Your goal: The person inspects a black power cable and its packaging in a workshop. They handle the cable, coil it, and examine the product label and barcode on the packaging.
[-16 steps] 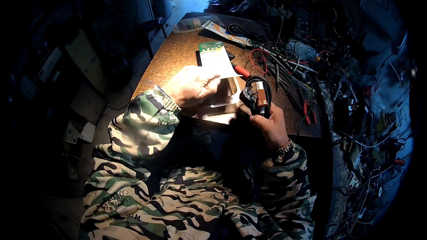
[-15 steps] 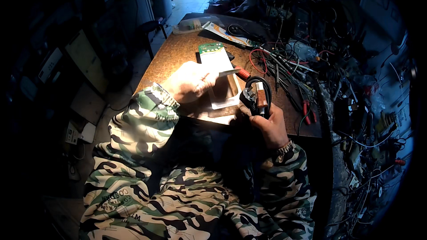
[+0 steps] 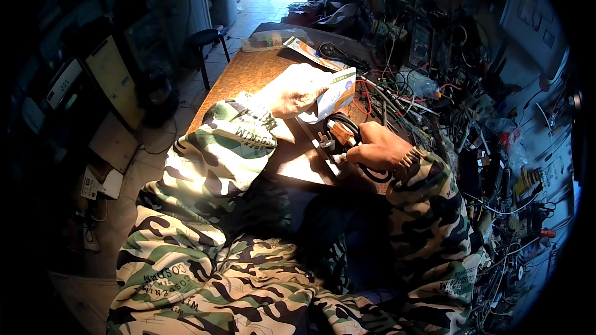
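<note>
The brown desk [image 3: 239,77] runs away from me, its right side and far end buried under a tangle of wires and tools [image 3: 434,87]. Beyond its left edge a dark stool [image 3: 208,40] stands on the tiled floor, with pale cabinets [image 3: 186,6] behind it. At the far end lies a flat printed packet [image 3: 310,54], and a clear plastic bag [image 3: 264,40] beside it.

My camouflage sleeves come up from below. My left hand [image 3: 295,92] is out over the middle of the desk, fingers closed around the edge of a white and green card package [image 3: 338,92] — it is lifted and tilted, its lower part orange. My right hand [image 3: 379,147] sits near the front right edge, fingers curled around a small black and orange device [image 3: 338,133] with a black cord looping round it; a plug [image 3: 326,142] sticks out on its left — the device is just below the package, and I cannot tell whether they touch.
</note>
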Motion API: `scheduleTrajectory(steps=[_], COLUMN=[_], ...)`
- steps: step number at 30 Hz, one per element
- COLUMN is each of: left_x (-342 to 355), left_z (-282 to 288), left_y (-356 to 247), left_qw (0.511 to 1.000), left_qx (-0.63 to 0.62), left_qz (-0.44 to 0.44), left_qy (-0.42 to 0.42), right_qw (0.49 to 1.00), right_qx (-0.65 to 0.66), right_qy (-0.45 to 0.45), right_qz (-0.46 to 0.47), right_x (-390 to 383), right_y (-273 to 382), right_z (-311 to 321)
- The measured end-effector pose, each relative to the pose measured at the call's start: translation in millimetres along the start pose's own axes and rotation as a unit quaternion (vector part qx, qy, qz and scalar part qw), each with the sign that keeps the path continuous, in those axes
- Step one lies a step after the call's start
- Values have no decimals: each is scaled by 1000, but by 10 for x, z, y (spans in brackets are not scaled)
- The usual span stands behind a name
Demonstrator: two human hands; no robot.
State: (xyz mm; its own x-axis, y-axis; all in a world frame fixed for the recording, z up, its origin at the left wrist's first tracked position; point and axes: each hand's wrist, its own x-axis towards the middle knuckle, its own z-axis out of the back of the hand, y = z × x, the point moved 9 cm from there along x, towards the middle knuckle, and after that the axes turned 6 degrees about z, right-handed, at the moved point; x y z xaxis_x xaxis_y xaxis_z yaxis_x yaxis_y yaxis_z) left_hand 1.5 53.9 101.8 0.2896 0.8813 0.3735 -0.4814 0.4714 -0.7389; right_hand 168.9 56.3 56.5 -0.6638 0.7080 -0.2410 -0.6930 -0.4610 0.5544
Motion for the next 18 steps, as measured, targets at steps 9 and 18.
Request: scheduleTrajectory(steps=[9, 18], left_x=[106, 112], left_z=[-12, 19], left_y=[174, 562], left_qw=[996, 953], left_qx=[-83, -304], left_qz=[17, -2], left_qy=[14, 9], right_qw=[996, 974], right_qx=[-77, -145], right_qy=[-43, -94], right_qz=[13, 144], right_x=[292, 250], right_y=[-87, 151], right_z=[-130, -238])
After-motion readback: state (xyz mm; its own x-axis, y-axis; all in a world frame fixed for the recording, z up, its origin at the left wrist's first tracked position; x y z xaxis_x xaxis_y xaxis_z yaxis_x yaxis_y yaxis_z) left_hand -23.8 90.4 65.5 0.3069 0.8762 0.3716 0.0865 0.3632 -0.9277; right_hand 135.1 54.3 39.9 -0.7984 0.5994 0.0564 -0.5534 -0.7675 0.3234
